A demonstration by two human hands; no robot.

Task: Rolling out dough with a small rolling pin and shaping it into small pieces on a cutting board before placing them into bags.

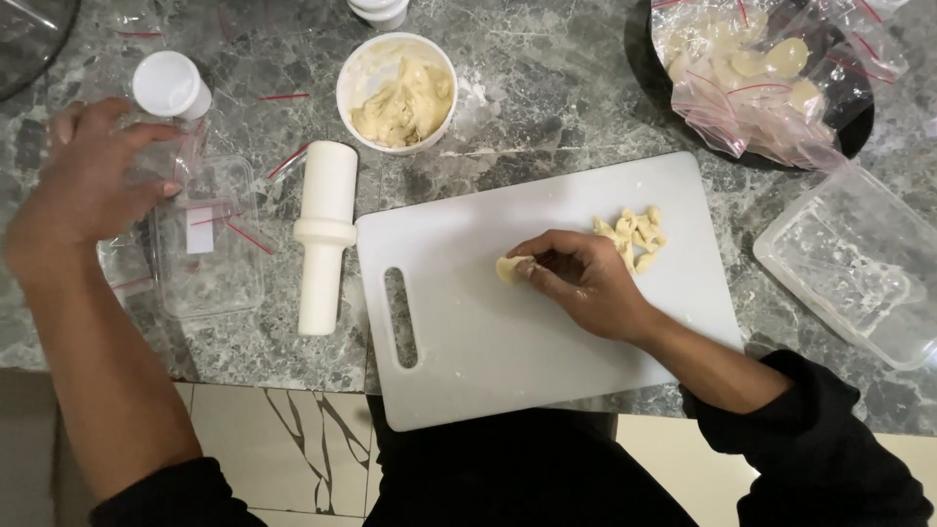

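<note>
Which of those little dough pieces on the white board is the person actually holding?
The single dough piece pinched in the right hand, lying left of and apart from the small pile of dough pieces near the cutting board's far edge.

Counted on the marble counter

One cutting board [488,332], one bowl of dough [396,90], one white roller [324,234], two clear tubs [210,244] [854,268].

Grey marble counter [547,107], white cutting board [468,332], dough bowl [396,90], white roller [325,234], clear containers [854,263], black plate [849,137]
</note>
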